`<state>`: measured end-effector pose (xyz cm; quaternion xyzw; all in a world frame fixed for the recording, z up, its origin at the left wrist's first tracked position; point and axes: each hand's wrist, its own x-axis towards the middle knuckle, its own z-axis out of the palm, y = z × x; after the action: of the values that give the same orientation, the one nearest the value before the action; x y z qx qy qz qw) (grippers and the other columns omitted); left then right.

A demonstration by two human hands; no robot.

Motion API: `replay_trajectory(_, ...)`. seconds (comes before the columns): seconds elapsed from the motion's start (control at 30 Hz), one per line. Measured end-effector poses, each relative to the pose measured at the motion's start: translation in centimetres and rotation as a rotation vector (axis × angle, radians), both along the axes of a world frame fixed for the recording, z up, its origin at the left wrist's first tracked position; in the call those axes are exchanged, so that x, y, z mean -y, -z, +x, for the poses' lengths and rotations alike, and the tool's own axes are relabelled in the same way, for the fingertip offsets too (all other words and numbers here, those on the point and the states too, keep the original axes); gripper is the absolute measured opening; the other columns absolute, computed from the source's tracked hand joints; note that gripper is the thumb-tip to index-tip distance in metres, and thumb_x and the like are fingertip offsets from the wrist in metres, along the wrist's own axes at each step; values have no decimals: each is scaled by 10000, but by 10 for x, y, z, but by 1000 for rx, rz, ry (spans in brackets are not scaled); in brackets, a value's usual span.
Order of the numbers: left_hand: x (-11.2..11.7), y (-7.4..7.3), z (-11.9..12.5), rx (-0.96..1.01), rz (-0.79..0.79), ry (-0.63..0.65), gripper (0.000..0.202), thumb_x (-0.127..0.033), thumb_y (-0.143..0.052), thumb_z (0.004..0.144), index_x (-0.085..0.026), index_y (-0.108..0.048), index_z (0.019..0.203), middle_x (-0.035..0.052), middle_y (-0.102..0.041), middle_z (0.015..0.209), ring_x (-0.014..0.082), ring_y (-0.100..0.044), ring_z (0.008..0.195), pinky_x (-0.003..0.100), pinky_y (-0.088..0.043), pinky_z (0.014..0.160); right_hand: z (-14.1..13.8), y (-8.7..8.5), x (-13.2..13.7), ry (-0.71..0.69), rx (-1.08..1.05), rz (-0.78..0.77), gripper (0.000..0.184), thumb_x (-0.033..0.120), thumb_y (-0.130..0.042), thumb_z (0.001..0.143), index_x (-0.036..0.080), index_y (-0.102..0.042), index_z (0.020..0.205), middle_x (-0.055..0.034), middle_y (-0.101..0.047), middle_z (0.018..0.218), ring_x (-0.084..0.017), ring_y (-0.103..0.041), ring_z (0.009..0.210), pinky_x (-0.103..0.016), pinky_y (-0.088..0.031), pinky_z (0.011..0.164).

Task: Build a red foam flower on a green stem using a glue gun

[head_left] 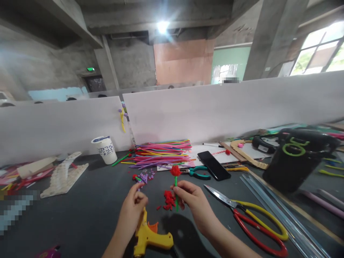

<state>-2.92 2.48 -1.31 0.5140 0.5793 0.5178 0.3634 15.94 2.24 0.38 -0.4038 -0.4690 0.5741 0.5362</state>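
My right hand [190, 199] pinches the green stem of a small red pipe-cleaner flower [175, 171], holding it upright above the dark table [80, 215]. My left hand [134, 207] is closed with fingertips pinched together; what it holds is too small to make out. A yellow glue gun [149, 237] lies just below and between the hands. Red scraps [168, 200] lie between the hands, and purple and red bits [144, 177] sit just beyond the left hand.
A pile of coloured pipe cleaners [161, 153] lies at the back by the white partition [215, 107]. Teal pliers [198, 172], a black phone [214, 165], red-and-yellow scissors [252, 219], clear sticks [279, 211], a black bucket [294, 157] and a paper cup [105, 149] surround the hands.
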Motion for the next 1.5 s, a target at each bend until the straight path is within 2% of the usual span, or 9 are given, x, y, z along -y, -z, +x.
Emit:
replay_trajectory(0.1, 5, 2, 6, -57, -4, 40, 460, -333, -660, 698, -200, -605, 1135, -13, -672, 613, 200, -648, 629, 293, -488, 621, -1, 2, 4, 4, 49, 8, 256, 415, -687, 678, 162, -646, 682, 45, -501, 534, -83, -401, 449, -220, -334, 452)
replay_trajectory(0.17, 10, 3, 11, -95, -26, 123, 323, -377, -587, 764, -182, -691, 1000, 33, -689, 608, 234, -674, 653, 349, -515, 672, -3, 3, 7, -2, 88, 13, 247, 406, -672, 686, 161, -651, 681, 43, -503, 530, -85, -404, 448, -220, -334, 448)
replay_trajectory(0.3, 18, -2, 17, -170, 110, 163, 253, -294, -738, 600, -247, -767, 847, 99, -698, 1113, 329, -522, 1196, 454, -356, 1027, -8, 4, 12, -7, 164, 35, 274, 431, -653, 688, 158, -668, 709, 31, -529, 550, -91, -412, 453, -222, -336, 444)
replay_trajectory(0.43, 25, -9, 25, 61, -75, 223, 253, -394, -663, 733, -214, -752, 887, 79, -732, 836, 267, -668, 818, 364, -534, 718, -16, 7, 17, -21, 252, 56, 287, 442, -613, 718, 160, -666, 700, 20, -532, 542, -110, -438, 468, -228, -347, 445)
replay_trajectory(0.73, 37, -2, 39, 660, -289, 167, 172, -264, -796, 635, -161, -709, 742, -31, -612, 603, 67, -526, 530, 147, -418, 510, -25, 16, 30, -60, 439, 159, 224, 323, -554, 759, 164, -640, 627, 12, -549, 555, -117, -460, 529, -223, -342, 516)
replay_trajectory(0.9, 34, -13, 30, 664, -283, 229, 174, -312, -707, 749, -142, -684, 723, -71, -512, 457, -1, -264, 337, 115, -199, 339, -14, 20, 25, -64, 729, 356, 335, 312, -440, 884, 159, -621, 648, -15, -591, 587, -130, -510, 543, -227, -352, 520)
replay_trajectory(1.17, 25, -24, 14, 650, -195, 132, 203, -296, -748, 697, -130, -632, 690, -26, -630, 564, -13, -313, 338, 99, -199, 310, -29, 37, 29, -301, 1131, 600, 191, 241, -632, 770, 161, -658, 941, -94, -661, 976, -242, -599, 907, -326, -465, 785)
replay_trajectory(1.3, 26, -26, 14, 661, -203, 119, 238, -292, -775, 650, -134, -597, 650, -20, -633, 540, -8, -331, 319, 97, -207, 285, -50, 48, 37, -390, 1402, 660, 222, 241, -633, 747, 161, -626, 953, -99, -649, 965, -275, -584, 877, -369, -487, 722)
replay_trajectory(1.5, 26, -30, 13, 699, -183, 119, 215, -272, -779, 633, -129, -634, 703, -27, -623, 543, -2, -378, 333, 87, -240, 289, -62, 51, 37, -395, 1442, 658, 327, 61, -524, 708, 123, -597, 1021, -133, -625, 995, -282, -567, 896, -380, -494, 732)
